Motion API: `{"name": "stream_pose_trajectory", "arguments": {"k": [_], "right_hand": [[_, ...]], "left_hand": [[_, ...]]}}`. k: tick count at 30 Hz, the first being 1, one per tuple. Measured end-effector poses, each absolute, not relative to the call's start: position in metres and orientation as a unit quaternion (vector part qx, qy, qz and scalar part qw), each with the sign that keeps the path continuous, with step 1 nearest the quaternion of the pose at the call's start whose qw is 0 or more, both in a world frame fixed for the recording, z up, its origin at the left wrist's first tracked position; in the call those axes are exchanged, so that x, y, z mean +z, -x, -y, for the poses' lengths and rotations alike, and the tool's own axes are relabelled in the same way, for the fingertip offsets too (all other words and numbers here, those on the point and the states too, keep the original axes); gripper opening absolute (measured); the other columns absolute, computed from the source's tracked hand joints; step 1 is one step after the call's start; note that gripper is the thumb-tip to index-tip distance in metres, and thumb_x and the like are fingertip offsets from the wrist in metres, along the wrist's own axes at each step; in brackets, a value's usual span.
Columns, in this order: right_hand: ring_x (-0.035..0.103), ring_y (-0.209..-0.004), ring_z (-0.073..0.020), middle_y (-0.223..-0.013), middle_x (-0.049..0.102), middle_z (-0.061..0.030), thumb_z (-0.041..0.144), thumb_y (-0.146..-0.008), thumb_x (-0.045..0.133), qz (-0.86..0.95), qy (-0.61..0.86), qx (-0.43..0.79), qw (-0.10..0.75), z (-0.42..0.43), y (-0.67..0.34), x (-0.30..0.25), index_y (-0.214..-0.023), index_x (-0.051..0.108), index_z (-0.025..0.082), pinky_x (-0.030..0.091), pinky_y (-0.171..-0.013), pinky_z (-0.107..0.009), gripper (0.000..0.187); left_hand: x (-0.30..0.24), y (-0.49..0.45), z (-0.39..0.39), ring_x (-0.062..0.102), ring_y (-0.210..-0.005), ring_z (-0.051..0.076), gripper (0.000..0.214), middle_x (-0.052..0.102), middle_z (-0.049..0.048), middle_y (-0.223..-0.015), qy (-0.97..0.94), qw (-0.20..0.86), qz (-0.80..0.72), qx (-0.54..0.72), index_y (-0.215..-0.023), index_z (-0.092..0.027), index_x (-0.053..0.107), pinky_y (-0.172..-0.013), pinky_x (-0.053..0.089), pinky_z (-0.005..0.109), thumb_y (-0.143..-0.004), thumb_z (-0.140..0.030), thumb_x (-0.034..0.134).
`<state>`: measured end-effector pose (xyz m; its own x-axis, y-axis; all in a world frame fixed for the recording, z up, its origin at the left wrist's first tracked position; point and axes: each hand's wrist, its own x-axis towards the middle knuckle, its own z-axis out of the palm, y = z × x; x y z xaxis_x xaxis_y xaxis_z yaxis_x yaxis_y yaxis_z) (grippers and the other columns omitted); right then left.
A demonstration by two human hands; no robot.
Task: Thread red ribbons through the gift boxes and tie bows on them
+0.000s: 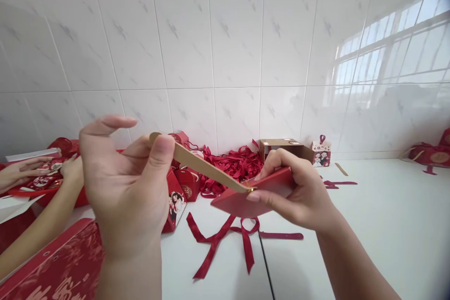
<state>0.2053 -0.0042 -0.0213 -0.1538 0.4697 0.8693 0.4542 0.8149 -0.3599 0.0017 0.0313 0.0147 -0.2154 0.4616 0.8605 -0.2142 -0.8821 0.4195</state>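
Between thumb and index finger, my left hand (137, 183) pinches the free end of a tan strap (204, 166); its other fingers are raised. The strap slants down to a small gold stud on a red folded piece (246, 197), perhaps a small gift box. My right hand (295, 187) grips this red piece, with the thumb beside the stud. Its underside and far face are hidden. Below it on the table lie a dark red ribbon bow (218, 243) and a dark red strap (281, 235).
Red ribbons (232, 166) are heaped by the wall beside red boxes (188, 183). A cardboard box (281, 145), a small printed box (321, 152) and a loose tan strap (341, 168) stand or lie behind. At left, another person's hands (26, 173) handle red items near a red bag (59, 262).
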Motion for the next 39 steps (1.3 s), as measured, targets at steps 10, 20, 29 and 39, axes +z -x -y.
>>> {"name": "stream_pose_trajectory", "arguments": {"k": [10,20,29,39], "right_hand": [[0.048,-0.056,-0.0122,-0.066,0.054,0.0023,0.022,-0.07,0.075,0.787,0.268,-0.032,0.555,0.019,-0.203,-0.019,-0.079,0.05,0.022,0.04,-0.05,-0.026,0.027],[0.05,-0.057,-0.0125,-0.066,0.054,0.0021,0.02,-0.072,0.073,0.767,0.275,-0.055,0.577,0.02,-0.209,-0.018,-0.081,0.05,0.022,0.042,-0.049,-0.026,0.024],[0.056,-0.063,-0.0149,-0.071,0.057,0.0005,0.02,-0.072,0.072,0.755,0.285,-0.072,0.587,0.021,-0.213,-0.016,-0.08,0.05,0.022,0.046,-0.055,-0.028,0.024],[0.056,-0.064,-0.0148,-0.071,0.058,0.0004,0.021,-0.071,0.075,0.75,0.263,-0.05,0.605,0.023,-0.215,-0.015,-0.079,0.051,0.022,0.046,-0.057,-0.028,0.025]], "left_hand": [[0.008,-0.009,-0.027,0.068,-0.064,0.017,0.008,0.072,0.0026,-0.07,-0.756,0.299,-0.106,0.573,-0.085,-0.024,0.073,-0.053,0.057,0.025,-0.082,-0.024,0.065],[0.008,-0.023,-0.017,0.068,-0.08,0.019,0.013,0.069,0.0065,-0.097,-0.823,0.293,-0.138,0.466,-0.086,-0.027,0.076,-0.056,0.058,0.024,-0.081,-0.025,0.064],[0.006,-0.027,-0.017,0.066,-0.067,0.017,0.019,0.07,0.0012,-0.069,-0.824,0.276,-0.127,0.479,-0.096,-0.03,0.075,-0.071,0.059,0.03,-0.083,-0.023,0.062],[0.007,-0.025,-0.018,0.066,-0.079,0.015,0.023,0.073,0.0023,-0.088,-0.838,0.282,-0.049,0.465,-0.099,-0.024,0.072,-0.074,0.055,0.027,-0.084,-0.013,0.059]]}}
